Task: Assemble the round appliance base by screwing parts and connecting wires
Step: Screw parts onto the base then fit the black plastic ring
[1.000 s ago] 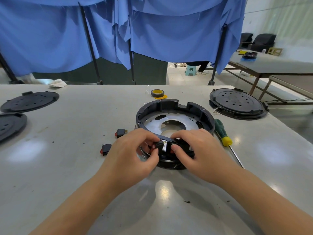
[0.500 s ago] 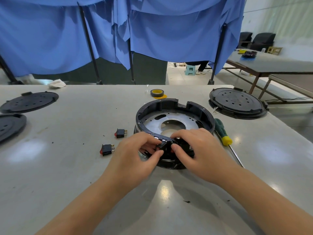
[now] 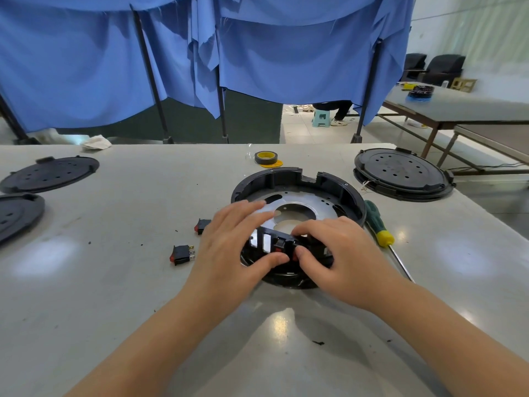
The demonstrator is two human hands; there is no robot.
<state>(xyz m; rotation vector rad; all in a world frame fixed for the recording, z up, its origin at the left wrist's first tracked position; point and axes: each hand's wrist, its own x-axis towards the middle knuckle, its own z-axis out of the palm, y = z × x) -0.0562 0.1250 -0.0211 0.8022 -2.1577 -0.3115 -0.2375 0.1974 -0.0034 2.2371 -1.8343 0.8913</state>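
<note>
Base: the round black appliance base (image 3: 297, 184) sits at mid-table, its near rim under both hands, the metal plate (image 3: 303, 207) showing inside.
Switch: a small black rocker switch with red (image 3: 279, 245) now sits in the near wall of the base, beside an open slot; a second ago it was held between the fingertips above the rim (so it looks seated, or nearly).
Meaning: the switch-fitting step seems about done; wiring and screwing appear still ahead.
Left hand: the left hand (image 3: 234, 247) has gone from a pinch to spread fingers laid flat over the rim, thumb pressing the front wall just below the switch.
Right hand: the right hand (image 3: 340, 253) curls over the rim, thumb pressing the wall beside the switch, fingers hooked behind it.
Spares: two more switches (image 3: 181, 254) lie left of the base.
Tool: a green-and-yellow screwdriver (image 3: 378, 223) lies untouched to the right.
Beyond: tape roll (image 3: 266, 158) and black covers (image 3: 400, 173) farther out.
</note>
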